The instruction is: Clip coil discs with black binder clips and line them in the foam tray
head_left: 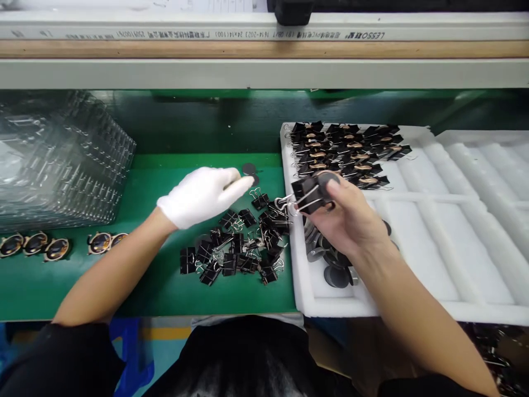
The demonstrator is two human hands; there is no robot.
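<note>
Viewed from the worker's head camera, a bare right hand (351, 220) grasps a black binder clip with silver wire handles (303, 192), its thumb pressing a dark, round, flat disc (324, 180) against it above the left edge of a white, compartmented foam tray (407, 220). A left hand in a white glove (197, 197) reaches over a green tabletop (161, 286), fingertips at a pair of dark grey discs (248, 169); whether they pinch one cannot be told. Between the arms lies a loose heap of black clips (237, 248). The tray holds rows of clips gripping beige pieces (318, 155) at the far side and more dark discs (336, 277) nearer. At left, gold-rimmed round pieces (57, 249) lie before stacked clear plastic trays (61, 165).
</note>
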